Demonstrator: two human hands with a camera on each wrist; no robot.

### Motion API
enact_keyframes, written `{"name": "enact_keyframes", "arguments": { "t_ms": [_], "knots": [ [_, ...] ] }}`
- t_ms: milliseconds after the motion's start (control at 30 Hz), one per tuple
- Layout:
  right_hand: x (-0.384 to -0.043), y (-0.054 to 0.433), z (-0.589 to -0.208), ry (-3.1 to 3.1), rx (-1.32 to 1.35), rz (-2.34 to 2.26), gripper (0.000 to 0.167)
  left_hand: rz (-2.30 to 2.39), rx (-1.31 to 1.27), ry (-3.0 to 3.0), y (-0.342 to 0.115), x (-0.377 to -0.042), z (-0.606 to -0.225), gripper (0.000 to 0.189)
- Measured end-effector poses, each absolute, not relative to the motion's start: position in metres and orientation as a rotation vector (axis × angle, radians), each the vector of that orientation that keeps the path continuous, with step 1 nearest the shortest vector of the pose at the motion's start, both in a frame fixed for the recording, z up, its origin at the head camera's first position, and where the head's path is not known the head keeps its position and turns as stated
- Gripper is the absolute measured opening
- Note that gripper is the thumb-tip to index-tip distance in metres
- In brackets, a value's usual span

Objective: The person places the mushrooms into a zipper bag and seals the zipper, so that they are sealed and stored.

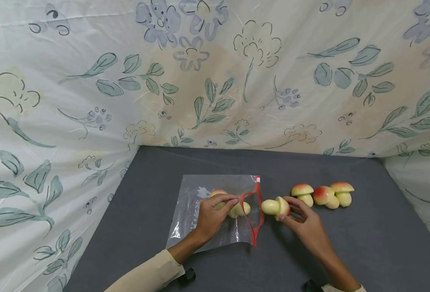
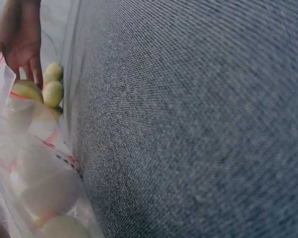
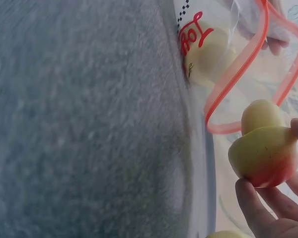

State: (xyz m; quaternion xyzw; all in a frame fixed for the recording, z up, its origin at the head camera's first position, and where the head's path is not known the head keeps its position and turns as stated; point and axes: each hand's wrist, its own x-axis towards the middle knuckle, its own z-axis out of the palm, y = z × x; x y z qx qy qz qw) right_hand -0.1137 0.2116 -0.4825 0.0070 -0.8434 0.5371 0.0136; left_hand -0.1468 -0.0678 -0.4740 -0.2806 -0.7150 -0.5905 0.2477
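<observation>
A clear zip bag (image 1: 185, 202) with a red zip edge lies on the dark table, its mouth spread open toward the right. Inside it are toy mushrooms (image 1: 241, 209), seen through the plastic. My left hand (image 1: 212, 217) reaches over the bag and pinches its upper layer near the red edge. Between thumb and fingers, my right hand (image 1: 307, 227) grips a toy mushroom (image 1: 276, 207) by its red-and-yellow cap. Its pale stem points at the bag's mouth, as the right wrist view also shows with the mushroom (image 3: 263, 153) close by the red zip strip (image 3: 238, 74).
Three more toy mushrooms with red-and-yellow caps, the nearest mushroom (image 1: 302, 190) among them, rest on the table (image 1: 215, 162) beyond my right hand. A floral cloth (image 1: 215, 81) hangs behind the table and along its sides.
</observation>
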Motion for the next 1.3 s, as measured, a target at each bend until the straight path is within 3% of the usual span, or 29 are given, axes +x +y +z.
{"name": "enact_keyframes", "arguments": {
  "t_ms": [1300],
  "knots": [
    [-0.109, 0.186, -0.478, -2.467, 0.316, 1.938, 0.056, -1.629, -0.751, -1.966, -0.067, -0.149, -0.479, 0.015]
  ]
}}
